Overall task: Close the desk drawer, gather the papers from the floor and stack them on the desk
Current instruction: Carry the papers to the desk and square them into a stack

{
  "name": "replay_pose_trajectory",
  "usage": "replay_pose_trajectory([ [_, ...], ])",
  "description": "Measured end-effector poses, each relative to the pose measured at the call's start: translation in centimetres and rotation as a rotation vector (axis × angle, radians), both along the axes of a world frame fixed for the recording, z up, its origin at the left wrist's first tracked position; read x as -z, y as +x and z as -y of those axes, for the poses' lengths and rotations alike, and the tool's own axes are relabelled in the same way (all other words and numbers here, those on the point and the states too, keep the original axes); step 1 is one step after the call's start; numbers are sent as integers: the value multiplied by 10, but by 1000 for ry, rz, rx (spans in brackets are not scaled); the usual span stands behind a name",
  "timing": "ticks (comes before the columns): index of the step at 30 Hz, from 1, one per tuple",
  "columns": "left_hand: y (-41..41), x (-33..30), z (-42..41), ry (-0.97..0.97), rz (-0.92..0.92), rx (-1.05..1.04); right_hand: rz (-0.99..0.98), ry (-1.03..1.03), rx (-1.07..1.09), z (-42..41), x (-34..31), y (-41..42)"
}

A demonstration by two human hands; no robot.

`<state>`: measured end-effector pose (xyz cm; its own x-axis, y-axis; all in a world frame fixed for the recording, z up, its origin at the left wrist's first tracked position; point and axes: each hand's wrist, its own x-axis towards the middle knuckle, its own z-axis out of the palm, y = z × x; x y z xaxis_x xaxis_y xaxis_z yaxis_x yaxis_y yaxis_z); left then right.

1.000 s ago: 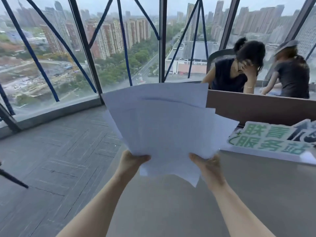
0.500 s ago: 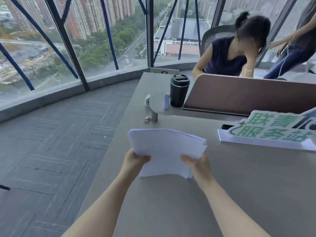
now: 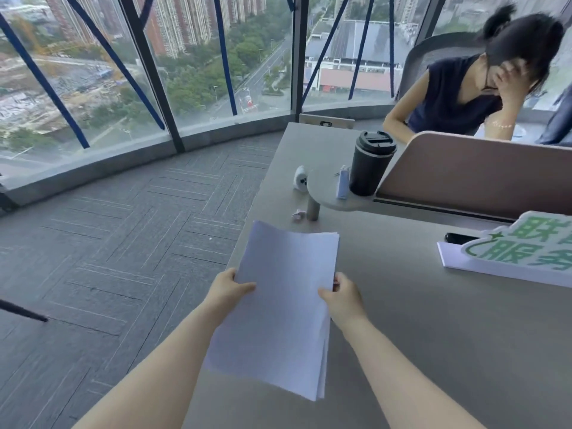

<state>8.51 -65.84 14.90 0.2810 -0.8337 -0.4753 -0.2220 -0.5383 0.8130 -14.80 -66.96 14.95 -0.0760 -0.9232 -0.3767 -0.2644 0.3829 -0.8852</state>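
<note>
I had the stack of papers (image 3: 278, 308) over the desk's (image 3: 433, 351) near left edge, my left hand (image 3: 227, 291) and right hand (image 3: 345, 297) each in a pinching grip on a side. Farther off stood a black tumbler (image 3: 370, 164); a green sign (image 3: 523, 249) lay right.

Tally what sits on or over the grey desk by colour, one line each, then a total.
White: 4, the stack of white paper sheets, small white gadget, crumpled scrap, green-lettered foam sign
Black: 2, the lidded travel mug, flat dark phone
Pale blue: 1, a small tube
Total: 7
</note>
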Motion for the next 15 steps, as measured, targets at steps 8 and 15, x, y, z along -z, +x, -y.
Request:
replay_pose_trajectory([
  [8, 39, 61, 47, 36, 229, -27, -162, 30, -40, 48, 67, 47],
  [15, 42, 86, 55, 17, 445, -23, -542, 45, -66, 58, 86, 61],
])
